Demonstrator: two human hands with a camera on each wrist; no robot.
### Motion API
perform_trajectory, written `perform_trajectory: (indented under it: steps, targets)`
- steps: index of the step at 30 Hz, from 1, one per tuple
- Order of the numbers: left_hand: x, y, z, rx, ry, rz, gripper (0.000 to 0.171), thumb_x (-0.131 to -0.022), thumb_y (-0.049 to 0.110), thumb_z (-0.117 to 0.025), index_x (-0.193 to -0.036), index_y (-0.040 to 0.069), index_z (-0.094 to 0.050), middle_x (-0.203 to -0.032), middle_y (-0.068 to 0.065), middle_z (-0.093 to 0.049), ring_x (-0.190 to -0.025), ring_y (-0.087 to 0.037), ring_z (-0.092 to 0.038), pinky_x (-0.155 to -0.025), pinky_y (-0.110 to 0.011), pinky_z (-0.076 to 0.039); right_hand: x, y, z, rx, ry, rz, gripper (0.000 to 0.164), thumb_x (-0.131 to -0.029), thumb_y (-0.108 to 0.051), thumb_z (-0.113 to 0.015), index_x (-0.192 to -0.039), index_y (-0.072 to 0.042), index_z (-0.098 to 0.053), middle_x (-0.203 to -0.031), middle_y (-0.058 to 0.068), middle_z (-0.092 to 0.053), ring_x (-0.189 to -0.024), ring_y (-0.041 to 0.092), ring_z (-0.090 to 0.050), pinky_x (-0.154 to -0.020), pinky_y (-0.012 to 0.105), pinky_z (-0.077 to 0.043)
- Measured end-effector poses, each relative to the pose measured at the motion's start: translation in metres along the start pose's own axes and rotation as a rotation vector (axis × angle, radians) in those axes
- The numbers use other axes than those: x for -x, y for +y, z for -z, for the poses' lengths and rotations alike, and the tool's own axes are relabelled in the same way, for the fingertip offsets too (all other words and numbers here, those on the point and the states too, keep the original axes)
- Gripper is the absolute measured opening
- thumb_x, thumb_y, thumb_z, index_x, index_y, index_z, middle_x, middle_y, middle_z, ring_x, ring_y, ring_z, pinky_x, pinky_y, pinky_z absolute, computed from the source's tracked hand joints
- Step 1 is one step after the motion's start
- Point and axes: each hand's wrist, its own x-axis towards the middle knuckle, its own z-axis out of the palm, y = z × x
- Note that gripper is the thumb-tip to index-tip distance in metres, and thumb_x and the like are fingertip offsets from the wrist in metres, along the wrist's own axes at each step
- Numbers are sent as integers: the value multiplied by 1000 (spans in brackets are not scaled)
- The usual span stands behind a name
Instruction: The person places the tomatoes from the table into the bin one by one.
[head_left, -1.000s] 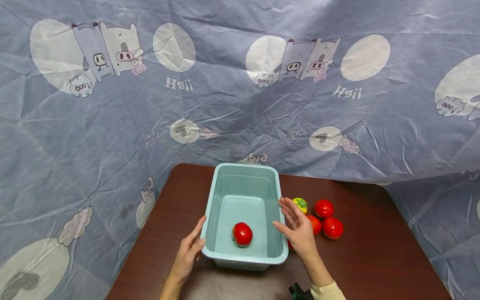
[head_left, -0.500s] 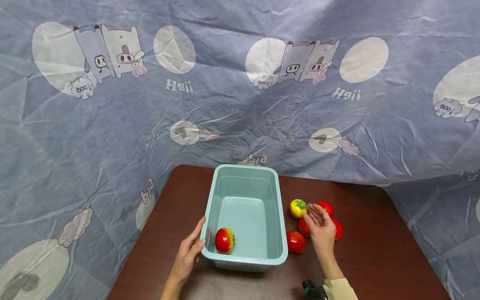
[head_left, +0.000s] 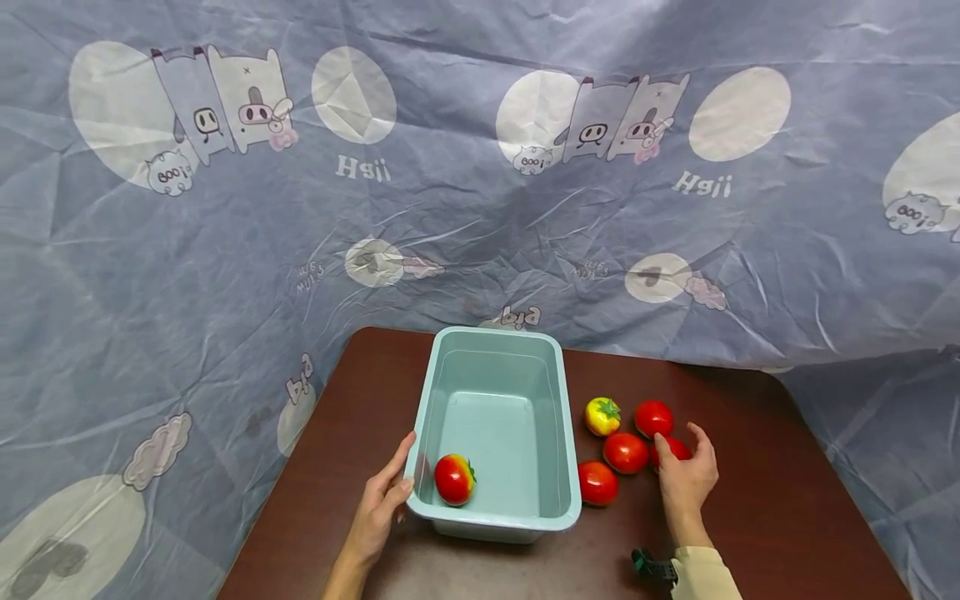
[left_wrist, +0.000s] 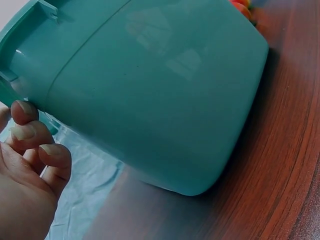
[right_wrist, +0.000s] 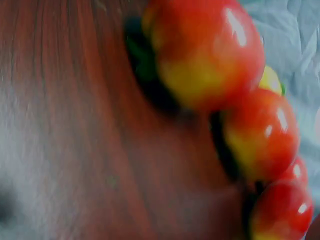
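A pale green-blue plastic tub (head_left: 495, 523) stands on the table, holding one red-and-yellow tomato (head_left: 453, 480) at its near left corner. My left hand (head_left: 377, 502) grips the tub's left rim, thumb above; the left wrist view shows curled fingers (left_wrist: 54, 155) by the tub's outer wall. To the right, my right hand (head_left: 687, 479) reaches over a red tomato (head_left: 670, 454), thumb and fingers spread on either side of it. Contact cannot be made out. Several tomatoes (right_wrist: 262, 135) fill much of the right wrist view, where the hand itself hardly shows.
Beside the tub's right wall lie a red tomato (head_left: 597, 483), another red one (head_left: 626, 452), a yellow one with a green calyx (head_left: 602, 416) and a further red one (head_left: 653, 418). A printed grey-blue cloth (head_left: 480, 208) hangs behind the dark wood table (head_left: 780, 500).
My right hand has moved from the tub's right rim over to the far-right tomato. Inside the tub, the tomato has rolled left to the near corner. My left hand keeps its place.
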Motion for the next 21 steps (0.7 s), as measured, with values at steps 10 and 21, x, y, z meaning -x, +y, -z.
perform_trajectory:
  steps: [10,21]
  targets:
    - [5,0,1,17,9,-9,57,-96,1,-39,-153,5,-30,-113,10,-64,-59,-27,-39,-43,-26,-38,10,25,2,27,-32,-99,67,-83,-25,-75,-140,-5,-47,-143,22,-48,-130,42,-42,-111,57,-31]
    - [3,-2,-3,34,0,-34,58,-96,0,-38,-153,4,-27,-101,2,-64,-62,-11,-47,-40,-32,-35,9,44,-1,93,-48,-79,75,-78,-17,-79,-141,0,-44,-138,28,-45,-130,45,-38,-110,58,-27]
